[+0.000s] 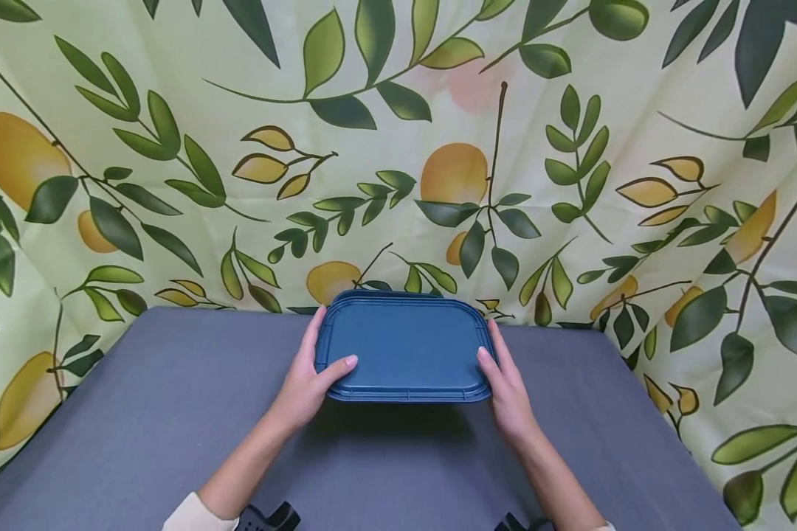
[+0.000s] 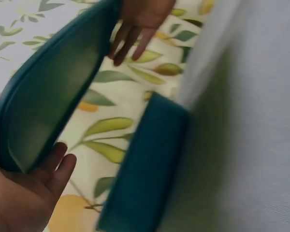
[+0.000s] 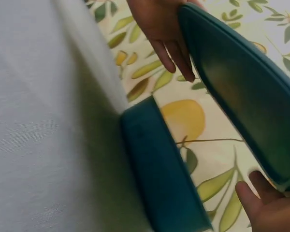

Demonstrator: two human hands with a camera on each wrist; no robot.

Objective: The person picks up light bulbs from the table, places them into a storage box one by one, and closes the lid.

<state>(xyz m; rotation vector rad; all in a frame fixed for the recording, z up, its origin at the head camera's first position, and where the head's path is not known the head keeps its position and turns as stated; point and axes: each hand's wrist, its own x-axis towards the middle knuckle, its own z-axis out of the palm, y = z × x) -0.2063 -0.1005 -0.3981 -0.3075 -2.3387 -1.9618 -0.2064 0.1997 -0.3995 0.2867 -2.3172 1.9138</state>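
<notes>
A blue rectangular lid (image 1: 405, 346) with rounded corners is held level between both hands. My left hand (image 1: 308, 387) grips its left end, thumb on the top face and fingers at the side and underneath. On the opposite end, my right hand (image 1: 508, 398) holds it the same way, thumb over the rim. Below the lid, a blue box (image 2: 147, 164) stands on the table, with a visible gap between the two. In the right wrist view the same box (image 3: 159, 169) shows its side wall, while the lid (image 3: 251, 87) shows its underside. From the head view the lid hides most of the box.
A grey-blue cloth covers the table (image 1: 173, 428). Behind it and along both sides hangs a pale curtain (image 1: 385, 162) printed with leaves and fruit, close to the table's back edge. Black wrist straps (image 1: 268, 518) show at the sleeves.
</notes>
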